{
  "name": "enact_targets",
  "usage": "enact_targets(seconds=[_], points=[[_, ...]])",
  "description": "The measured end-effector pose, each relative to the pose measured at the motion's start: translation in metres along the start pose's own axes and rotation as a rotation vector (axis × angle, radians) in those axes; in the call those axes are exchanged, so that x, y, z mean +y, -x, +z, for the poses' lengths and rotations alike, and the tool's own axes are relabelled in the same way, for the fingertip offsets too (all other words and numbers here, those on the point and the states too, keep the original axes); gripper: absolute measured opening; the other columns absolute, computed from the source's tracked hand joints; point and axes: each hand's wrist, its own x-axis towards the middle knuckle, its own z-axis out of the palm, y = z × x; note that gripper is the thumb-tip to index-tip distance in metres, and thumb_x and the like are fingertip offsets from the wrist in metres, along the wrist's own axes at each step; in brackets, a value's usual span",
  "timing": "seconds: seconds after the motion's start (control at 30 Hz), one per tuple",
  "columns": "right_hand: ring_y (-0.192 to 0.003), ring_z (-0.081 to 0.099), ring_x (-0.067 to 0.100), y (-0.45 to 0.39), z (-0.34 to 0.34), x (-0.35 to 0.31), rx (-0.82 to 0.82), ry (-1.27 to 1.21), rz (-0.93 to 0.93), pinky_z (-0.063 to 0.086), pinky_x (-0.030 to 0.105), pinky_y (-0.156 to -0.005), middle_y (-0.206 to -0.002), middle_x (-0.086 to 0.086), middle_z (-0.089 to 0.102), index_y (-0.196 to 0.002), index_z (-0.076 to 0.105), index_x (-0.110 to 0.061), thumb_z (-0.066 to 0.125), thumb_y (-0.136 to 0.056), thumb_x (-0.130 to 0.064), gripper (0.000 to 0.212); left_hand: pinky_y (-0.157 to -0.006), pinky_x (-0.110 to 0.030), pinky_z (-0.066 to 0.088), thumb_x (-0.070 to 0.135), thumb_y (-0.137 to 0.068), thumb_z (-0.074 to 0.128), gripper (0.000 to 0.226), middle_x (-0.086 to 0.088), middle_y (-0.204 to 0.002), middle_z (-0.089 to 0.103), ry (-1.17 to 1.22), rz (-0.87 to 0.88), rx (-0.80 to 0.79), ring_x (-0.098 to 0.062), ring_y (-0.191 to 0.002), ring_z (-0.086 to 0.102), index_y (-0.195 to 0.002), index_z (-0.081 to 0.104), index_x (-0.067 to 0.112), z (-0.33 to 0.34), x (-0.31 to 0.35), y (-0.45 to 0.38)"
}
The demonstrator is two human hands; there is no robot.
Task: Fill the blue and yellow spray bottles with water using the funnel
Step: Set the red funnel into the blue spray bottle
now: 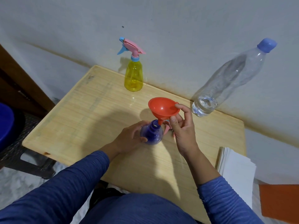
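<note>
The blue spray bottle stands uncapped near the middle of the wooden table. My left hand grips its body. My right hand pinches the rim of the red funnel, whose spout tip sits at the bottle's open neck. A pink piece, apparently the bottle's spray head, lies on the table behind my right hand, mostly hidden. The yellow spray bottle with its pink and blue trigger head on stands at the table's far edge.
A tall clear water bottle with a blue cap stands at the far right by the wall, holding a little water at the bottom. A stack of white paper lies at the table's right edge. A blue tub sits at the left.
</note>
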Motion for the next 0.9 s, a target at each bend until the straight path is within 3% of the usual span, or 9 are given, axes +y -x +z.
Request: enact_targets(seconds=[0.07, 0.17, 0.33, 0.43, 0.53, 0.6, 0.67, 0.77, 0.9], points=[[-0.097, 0.061, 0.028, 0.0, 0.0, 0.003, -0.024, 0.006, 0.003, 0.052, 0.026, -0.083, -0.112, 0.016, 0.063, -0.108, 0.053, -0.036, 0.073, -0.072, -0.049, 0.044, -0.079, -0.003, 0.041, 0.032, -0.081, 0.07, 0.055, 0.027, -0.12, 0.051, 0.0, 0.0, -0.006, 0.009, -0.104, 0.053, -0.129, 0.044, 0.035, 0.0, 0.001, -0.001], [-0.098, 0.061, 0.025, 0.003, -0.003, 0.009, -0.049, 0.025, 0.016, 0.052, 0.028, -0.085, -0.111, 0.009, 0.064, -0.109, 0.052, -0.033, 0.073, -0.073, -0.048, 0.044, -0.073, 0.002, 0.037, 0.028, -0.081, 0.069, 0.054, 0.032, -0.115, 0.048, -0.04, -0.027, -0.005, 0.015, -0.096, 0.053, -0.126, 0.042, 0.04, 0.0, 0.004, -0.003], [-0.097, 0.062, 0.012, 0.007, -0.01, 0.011, -0.085, 0.067, 0.006, 0.052, 0.024, -0.08, -0.116, -0.002, 0.062, -0.109, 0.053, -0.03, 0.073, -0.075, -0.042, 0.041, -0.076, -0.002, 0.033, 0.024, -0.083, 0.068, 0.06, 0.024, -0.123, 0.042, -0.165, -0.039, 0.0, 0.001, -0.102, 0.045, -0.13, 0.037, 0.043, -0.001, 0.001, -0.005], [-0.107, 0.061, 0.009, 0.008, -0.016, 0.007, -0.129, 0.115, -0.001, 0.05, 0.023, -0.084, -0.115, -0.007, 0.061, -0.108, 0.055, -0.033, 0.072, -0.08, -0.025, 0.034, -0.08, -0.01, 0.032, 0.023, -0.083, 0.067, 0.061, 0.021, -0.125, 0.042, -0.199, -0.043, 0.01, -0.001, -0.104, 0.044, -0.134, 0.037, 0.039, 0.0, 0.0, -0.005], [-0.108, 0.06, 0.005, 0.01, -0.021, 0.005, -0.153, 0.182, -0.01, 0.048, 0.02, -0.088, -0.118, -0.003, 0.056, -0.113, 0.055, -0.032, 0.063, -0.08, -0.005, 0.043, -0.077, -0.012, 0.034, 0.025, -0.082, 0.068, 0.061, 0.019, -0.125, 0.047, -0.186, -0.051, 0.009, -0.004, -0.099, 0.047, -0.133, 0.038, 0.041, 0.0, -0.002, -0.006], [-0.116, 0.057, 0.008, 0.012, -0.022, 0.004, -0.169, 0.209, -0.005, 0.047, 0.022, -0.094, -0.126, 0.0, 0.053, -0.116, 0.056, -0.04, 0.063, -0.08, -0.005, 0.051, -0.077, -0.013, 0.038, 0.026, -0.082, 0.068, 0.061, 0.016, -0.122, 0.052, -0.166, -0.064, 0.003, -0.005, -0.096, 0.051, -0.132, 0.038, 0.043, 0.001, -0.003, -0.005], [-0.121, 0.054, 0.007, 0.013, -0.025, 0.003, -0.178, 0.242, -0.005, 0.044, 0.024, -0.101, -0.131, -0.005, 0.052, -0.122, 0.051, -0.037, 0.065, -0.081, -0.004, 0.054, -0.083, -0.023, 0.046, 0.026, -0.082, 0.069, 0.058, 0.009, -0.117, 0.057, -0.154, -0.086, 0.006, -0.009, -0.096, 0.055, -0.131, 0.041, 0.038, 0.001, -0.003, -0.005], [-0.126, 0.051, 0.009, 0.013, -0.029, 0.0, -0.174, 0.27, 0.004, 0.042, 0.023, -0.104, -0.134, -0.004, 0.051, -0.128, 0.043, -0.039, 0.066, -0.082, -0.008, 0.059, -0.086, -0.029, 0.044, 0.026, -0.082, 0.068, 0.055, 0.0, -0.119, 0.061, -0.163, -0.101, 0.005, -0.014, -0.101, 0.056, -0.132, 0.044, 0.028, 0.002, 0.0, -0.006], [-0.126, 0.052, 0.014, 0.015, -0.033, -0.005, -0.144, 0.226, 0.028, 0.045, 0.031, -0.101, -0.132, -0.004, 0.052, -0.131, 0.033, -0.045, 0.065, -0.079, -0.013, 0.069, -0.086, -0.027, 0.043, 0.026, -0.082, 0.067, 0.062, 0.006, -0.126, 0.055, -0.16, -0.103, -0.008, -0.015, -0.106, 0.056, -0.135, 0.037, 0.037, 0.002, 0.002, -0.005]])
